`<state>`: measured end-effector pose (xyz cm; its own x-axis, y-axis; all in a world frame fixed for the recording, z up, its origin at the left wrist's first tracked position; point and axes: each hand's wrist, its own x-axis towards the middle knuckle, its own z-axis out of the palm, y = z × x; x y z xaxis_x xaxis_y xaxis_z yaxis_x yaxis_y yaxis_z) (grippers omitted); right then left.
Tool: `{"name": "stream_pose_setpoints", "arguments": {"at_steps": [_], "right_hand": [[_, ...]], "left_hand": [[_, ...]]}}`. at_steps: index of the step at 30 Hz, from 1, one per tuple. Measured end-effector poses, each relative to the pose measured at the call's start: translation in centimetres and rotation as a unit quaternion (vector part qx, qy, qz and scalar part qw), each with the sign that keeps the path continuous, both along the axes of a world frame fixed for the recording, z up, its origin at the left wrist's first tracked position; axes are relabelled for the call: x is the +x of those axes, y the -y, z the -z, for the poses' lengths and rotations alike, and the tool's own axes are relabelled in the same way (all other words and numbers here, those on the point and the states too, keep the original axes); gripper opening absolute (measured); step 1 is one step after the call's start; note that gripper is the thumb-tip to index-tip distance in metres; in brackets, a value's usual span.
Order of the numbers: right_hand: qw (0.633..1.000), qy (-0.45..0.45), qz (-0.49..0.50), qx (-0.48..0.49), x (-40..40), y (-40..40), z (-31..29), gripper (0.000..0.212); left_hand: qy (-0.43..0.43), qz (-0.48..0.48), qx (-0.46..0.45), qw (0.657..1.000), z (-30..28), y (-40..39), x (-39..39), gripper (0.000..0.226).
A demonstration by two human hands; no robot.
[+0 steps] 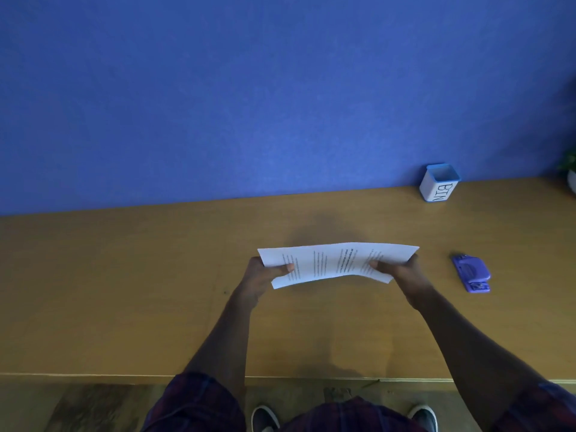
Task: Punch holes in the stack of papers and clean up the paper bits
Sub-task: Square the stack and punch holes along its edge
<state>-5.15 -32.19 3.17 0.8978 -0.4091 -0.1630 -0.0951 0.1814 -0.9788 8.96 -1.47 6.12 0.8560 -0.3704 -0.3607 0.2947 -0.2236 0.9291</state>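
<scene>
A stack of printed white papers [333, 263] is held above the wooden desk [124, 291], bowed slightly in the middle. My left hand [265, 275] grips its left end, thumb on top. Its right end is gripped the same way by my right hand [399, 271]. A purple hole punch [472, 272] lies flat on the desk to the right of my right hand, apart from it. No paper bits are visible on the desk.
A small white container with a blue rim, labelled BIN [439, 183], stands at the back right against the blue wall [249, 88]. A plant pot [572, 179] shows at the far right edge. The desk's front edge runs just above my shoes.
</scene>
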Motion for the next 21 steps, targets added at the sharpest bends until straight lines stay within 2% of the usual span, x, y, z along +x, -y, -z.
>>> {"name": "stream_pose_setpoints", "arguments": {"at_steps": [3, 6, 11, 13, 17, 19, 21], "right_hand": [[0.998, -0.048, -0.009, -0.03, 0.0, 0.3, 0.5, 0.032], [0.992, -0.108, 0.004, -0.064, -0.3, 0.4, 1.2, 0.023], [1.0, 0.002, 0.026, -0.016, 0.4, 0.6, -0.2, 0.028], [0.999, 0.007, 0.031, -0.012, 0.5, 0.7, -0.2, 0.028], [0.984, -0.134, 0.061, -0.099, 0.0, 0.4, 1.5, 0.016], [0.976, -0.15, 0.078, -0.137, -0.3, 0.4, 2.4, 0.01], [0.973, -0.138, 0.115, -0.148, -0.5, 0.3, 2.6, 0.02]], "left_hand": [[0.02, 0.017, 0.036, 0.999, -0.1, 0.2, 0.1, 0.033], [0.036, 0.041, 0.075, 0.996, -0.1, 0.4, 0.0, 0.037], [0.026, 0.016, 0.014, 0.999, -1.3, 0.9, 0.6, 0.037], [0.037, 0.009, 0.025, 0.999, -1.2, 1.0, 0.7, 0.035], [0.055, 0.028, 0.127, 0.99, 0.3, 1.1, 0.0, 0.027], [0.051, 0.012, 0.148, 0.988, 0.9, 1.2, -0.3, 0.023], [0.049, -0.022, 0.142, 0.988, 1.1, 1.4, -0.5, 0.017]]}}
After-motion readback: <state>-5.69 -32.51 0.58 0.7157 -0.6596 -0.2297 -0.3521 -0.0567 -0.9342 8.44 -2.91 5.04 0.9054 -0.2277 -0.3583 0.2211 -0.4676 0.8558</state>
